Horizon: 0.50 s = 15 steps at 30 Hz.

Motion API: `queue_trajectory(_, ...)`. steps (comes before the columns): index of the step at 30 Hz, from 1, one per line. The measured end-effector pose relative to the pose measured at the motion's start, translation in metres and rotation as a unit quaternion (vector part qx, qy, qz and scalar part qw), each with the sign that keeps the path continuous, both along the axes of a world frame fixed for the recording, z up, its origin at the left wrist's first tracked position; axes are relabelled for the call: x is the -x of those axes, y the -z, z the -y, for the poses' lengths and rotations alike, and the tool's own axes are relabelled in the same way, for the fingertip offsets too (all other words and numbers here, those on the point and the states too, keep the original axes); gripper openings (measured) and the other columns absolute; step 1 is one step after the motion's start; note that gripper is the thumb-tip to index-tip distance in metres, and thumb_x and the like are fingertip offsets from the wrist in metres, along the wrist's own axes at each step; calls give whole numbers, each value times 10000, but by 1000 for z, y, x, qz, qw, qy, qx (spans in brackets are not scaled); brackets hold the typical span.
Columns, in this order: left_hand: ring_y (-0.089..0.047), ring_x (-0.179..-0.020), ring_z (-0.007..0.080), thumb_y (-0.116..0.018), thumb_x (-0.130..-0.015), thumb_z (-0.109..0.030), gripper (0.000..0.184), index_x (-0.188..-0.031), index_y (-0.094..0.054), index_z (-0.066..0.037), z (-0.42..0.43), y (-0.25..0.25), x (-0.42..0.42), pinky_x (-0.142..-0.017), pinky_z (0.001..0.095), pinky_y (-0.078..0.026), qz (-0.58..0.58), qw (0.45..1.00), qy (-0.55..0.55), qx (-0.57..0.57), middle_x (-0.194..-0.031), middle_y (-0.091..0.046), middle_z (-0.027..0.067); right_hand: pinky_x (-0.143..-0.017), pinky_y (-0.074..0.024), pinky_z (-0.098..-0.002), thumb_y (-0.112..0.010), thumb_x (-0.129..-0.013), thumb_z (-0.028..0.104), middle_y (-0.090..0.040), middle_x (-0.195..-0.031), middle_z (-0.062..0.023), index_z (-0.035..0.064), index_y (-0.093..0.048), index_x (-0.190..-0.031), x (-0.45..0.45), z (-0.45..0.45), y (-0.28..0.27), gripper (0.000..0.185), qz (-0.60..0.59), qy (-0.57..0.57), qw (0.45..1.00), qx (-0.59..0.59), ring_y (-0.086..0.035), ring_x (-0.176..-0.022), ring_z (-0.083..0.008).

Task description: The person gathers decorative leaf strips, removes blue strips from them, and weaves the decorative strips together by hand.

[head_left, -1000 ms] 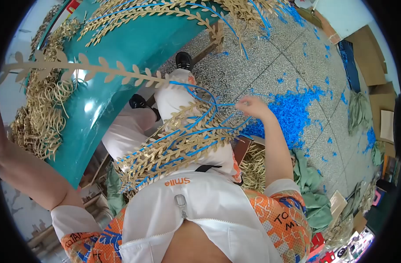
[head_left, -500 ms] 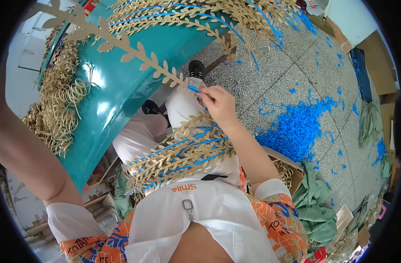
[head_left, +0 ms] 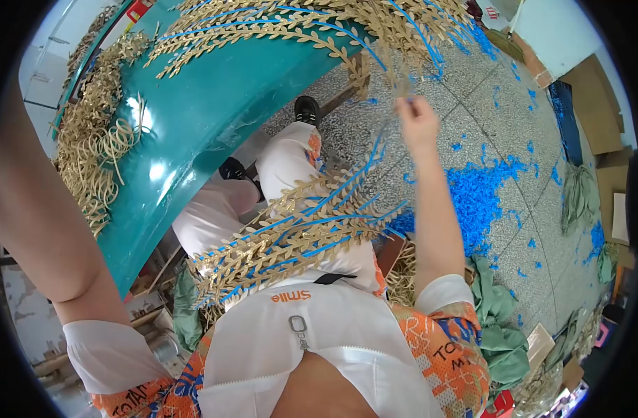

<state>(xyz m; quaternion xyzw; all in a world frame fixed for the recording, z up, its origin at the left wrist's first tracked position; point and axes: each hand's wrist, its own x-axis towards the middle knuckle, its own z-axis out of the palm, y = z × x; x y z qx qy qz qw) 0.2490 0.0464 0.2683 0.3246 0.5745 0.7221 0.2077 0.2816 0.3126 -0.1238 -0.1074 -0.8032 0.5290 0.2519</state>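
Note:
My right hand [head_left: 418, 124] is over the speckled floor, right of my knees, its fingers pinched together. Something thin and blurred shows at its fingertips, too smeared to make out. My left forearm rises along the left edge, and the left hand is out of the frame. Across my lap lies a bundle of gold leaf-shaped strands [head_left: 284, 247] with blue strips among them. More gold leaf strands [head_left: 263, 31] with blue strips are spread over the far end of the green table [head_left: 193, 118].
A heap of curly gold scraps [head_left: 89, 153] lies along the table's left side. Blue scraps [head_left: 472, 202] are piled on the floor at the right. Green cloth [head_left: 496, 327] and an open box of gold scraps are beside my right hip. Cardboard [head_left: 590, 104] stands far right.
My right hand has moved from the blue end of a gold strand, out right and away from my lap. The strand that stretched from the upper left is no longer visible.

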Motion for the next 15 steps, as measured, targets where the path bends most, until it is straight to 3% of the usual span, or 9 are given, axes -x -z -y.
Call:
queue_trajectory(4, -585, -615, 195, -401, -845, -101, 207, -724, -527, 9, 0, 6, -1, -591, 274, -522, -11, 1000, -8, -24, -705, -582, 114, -504, -397, -213, -606, -784, 179, -603, -678, -10, 22, -607, -833, -12, -90, -35, 164, -25, 50, 998, 30, -516, -569, -67)
queue_trajectory(10, -578, -606, 192, -412, -840, -105, 193, -717, -519, -1, 3, 11, -5, -572, 268, -517, -29, 998, -30, -53, -690, -573, 104, -539, -428, -201, -582, -811, 149, -607, -724, -53, 12, -582, -793, -42, -136, -115, 139, -112, 117, 982, 95, -544, -627, -65)
queue_trajectory(13, -574, -602, 190, -418, -837, -108, 187, -714, -514, -6, 13, 8, -9, -563, 266, -515, -40, 994, -63, -75, -683, -569, 98, -596, -444, -227, -586, -799, 127, -610, -742, -57, 8, -583, -811, -52, -137, -122, 119, -162, 117, 974, 106, -568, -691, -102)
queue_trajectory(14, -573, -601, 189, -419, -836, -108, 185, -712, -513, -7, 18, 7, -11, -560, 265, -515, -40, 993, -75, -82, -681, -567, 97, -618, -447, -241, -585, -791, 112, -610, -741, -53, 12, -587, -820, -53, -121, -110, 104, -29, -27, 999, 9, -571, -706, -115)
queue_trajectory(15, -571, -599, 189, -421, -835, -109, 183, -711, -512, -9, 21, 8, -13, -557, 264, -514, -40, 992, -88, -86, -678, -566, 95, -624, -449, -245, -582, -784, 94, -612, -743, -47, 18, -594, -827, -57, -110, -105, 88, 26, -90, 996, -15, -571, -710, -114)
